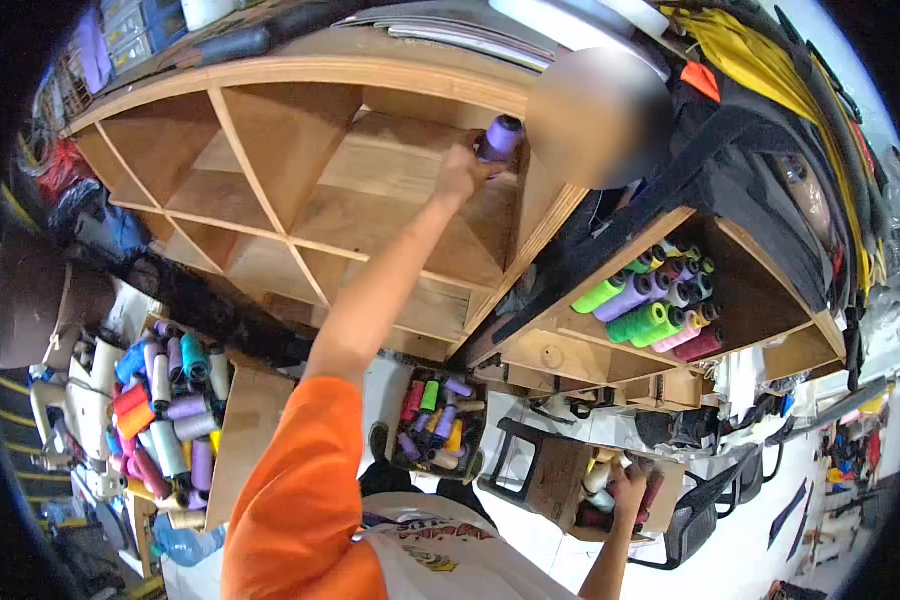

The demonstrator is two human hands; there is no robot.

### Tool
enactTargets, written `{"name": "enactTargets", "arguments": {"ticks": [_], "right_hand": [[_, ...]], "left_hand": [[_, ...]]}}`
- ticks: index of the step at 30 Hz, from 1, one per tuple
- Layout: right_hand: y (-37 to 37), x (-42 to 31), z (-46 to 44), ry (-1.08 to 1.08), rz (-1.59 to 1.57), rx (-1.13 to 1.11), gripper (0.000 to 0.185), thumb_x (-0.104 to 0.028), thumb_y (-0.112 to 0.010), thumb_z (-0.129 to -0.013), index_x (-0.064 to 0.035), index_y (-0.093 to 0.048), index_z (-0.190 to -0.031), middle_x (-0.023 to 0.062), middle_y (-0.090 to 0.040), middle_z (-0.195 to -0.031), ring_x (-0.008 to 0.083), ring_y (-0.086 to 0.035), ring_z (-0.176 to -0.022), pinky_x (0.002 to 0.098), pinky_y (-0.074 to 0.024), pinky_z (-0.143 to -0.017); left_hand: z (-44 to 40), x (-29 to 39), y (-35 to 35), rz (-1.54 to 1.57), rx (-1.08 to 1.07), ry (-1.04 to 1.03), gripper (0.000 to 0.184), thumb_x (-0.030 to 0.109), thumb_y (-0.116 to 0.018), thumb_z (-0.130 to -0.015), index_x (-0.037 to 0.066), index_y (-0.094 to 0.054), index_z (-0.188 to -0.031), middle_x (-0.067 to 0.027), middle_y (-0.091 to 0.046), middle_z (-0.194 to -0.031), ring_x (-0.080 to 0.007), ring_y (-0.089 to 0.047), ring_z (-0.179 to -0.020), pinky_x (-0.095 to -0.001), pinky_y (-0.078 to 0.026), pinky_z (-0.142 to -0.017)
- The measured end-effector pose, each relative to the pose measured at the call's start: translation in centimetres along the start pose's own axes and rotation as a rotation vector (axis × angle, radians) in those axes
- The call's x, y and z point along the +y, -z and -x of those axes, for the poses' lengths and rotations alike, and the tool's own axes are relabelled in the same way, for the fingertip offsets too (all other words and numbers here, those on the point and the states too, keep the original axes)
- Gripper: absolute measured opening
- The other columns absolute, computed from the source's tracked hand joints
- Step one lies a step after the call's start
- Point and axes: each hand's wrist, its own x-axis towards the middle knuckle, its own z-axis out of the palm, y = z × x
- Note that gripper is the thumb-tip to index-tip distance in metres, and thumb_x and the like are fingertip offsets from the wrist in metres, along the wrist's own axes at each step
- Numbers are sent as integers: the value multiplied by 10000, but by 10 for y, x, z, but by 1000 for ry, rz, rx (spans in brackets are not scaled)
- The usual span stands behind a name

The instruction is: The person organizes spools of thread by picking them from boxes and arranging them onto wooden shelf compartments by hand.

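A purple thread cone (500, 139) is in my left hand (460, 170), whose fingers wrap round its lower part. That hand is inside the right end of the upper row of a wooden shelf unit (370, 72). Low on the right, my right hand (628, 490) reaches into a cardboard box (545, 480) holding white and dark red cones. Its fingers are bent against the cones, but what they grip, if anything, is too small to make out.
Coloured cones (650, 310) fill part of a second shelf (760, 250) at right. More stand in a floor crate (440, 420) and a large box (245, 420) at left. Black chairs (695, 520) flank the right box. A person's blurred head (600, 118) is beside the shelf.
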Motion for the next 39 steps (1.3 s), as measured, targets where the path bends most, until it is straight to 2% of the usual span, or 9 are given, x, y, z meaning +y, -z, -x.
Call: {"name": "enactTargets", "arguments": {"ticks": [8,16,21,23,27,30,31,35,39], "right_hand": [[-15,-148,62,183,-682,-124,250,-121,-659,-817,8,-605,-1025,-3,-586,-883,91,-513,-798,238,-407,-726],[-44,-273,50,423,-810,-191,239,-118,-666,-826,-4,-605,-1027,6,-612,-883,80,-543,-783,236,-439,-702],[-65,-308,60,465,-837,-277,276,-106,-672,-833,13,-582,-1065,17,-597,-909,103,-554,-827,252,-460,-741],[-71,-306,67,470,-863,-290,297,-122,-688,-828,20,-583,-1068,26,-603,-933,106,-554,-856,261,-455,-779],[-70,-309,72,412,-804,-235,260,-127,-681,-834,28,-595,-1024,39,-612,-924,112,-563,-857,266,-459,-783],[-78,-311,64,413,-794,-178,232,-123,-680,-835,34,-604,-987,44,-617,-877,97,-550,-794,258,-455,-707],[-75,-317,63,369,-714,-194,224,-122,-681,-831,26,-609,-983,31,-615,-857,91,-541,-779,256,-447,-692],[-93,-335,45,564,-517,-76,260,-127,-684,-831,37,-596,-1012,83,-637,-883,121,-590,-801,276,-470,-726],[-120,-360,39,620,-777,-140,313,-52,-687,-815,57,-573,-1086,97,-627,-945,137,-615,-850,257,-505,-732]], "left_hand": [[-59,-64,-89,338,67,-190,562,185,-805,-606,26,-591,-1102,-180,-669,-992,-328,-637,-940,-389,-498,-810],[-43,-46,-49,-307,-66,-155,255,198,-621,-799,73,-636,-1021,-151,-642,-996,-346,-612,-906,-404,-493,-777],[-75,-102,-101,410,116,-37,267,165,-521,-878,10,-592,-1085,-211,-620,-1074,-401,-584,-974,-483,-466,-821],[-60,-58,-77,-115,181,-49,267,163,-521,-880,3,-586,-1084,-235,-604,-1091,-418,-566,-1000,-487,-466,-794],[-62,-60,-65,139,121,-150,222,149,-603,-838,18,-623,-1016,-215,-636,-995,-400,-591,-938,-476,-477,-760],[-39,-14,-12,-208,-165,166,157,144,-630,-820,6,-658,-889,-182,-657,-906,-370,-618,-868,-452,-490,-717],[-14,-22,6,-10,-43,-245,195,179,-628,-841,-6,-676,-799,-169,-666,-881,-335,-637,-812,-418,-502,-670],[86,60,119,557,-664,149,334,280,-618,-892,40,-616,-1125,-95,-673,-1004,-172,-621,-906,-313,-470,-836],[144,99,168,-13,-568,-205,464,253,-750,-727,39,-588,-1105,-144,-635,-1028,-317,-626,-932,-387,-496,-823]]}}
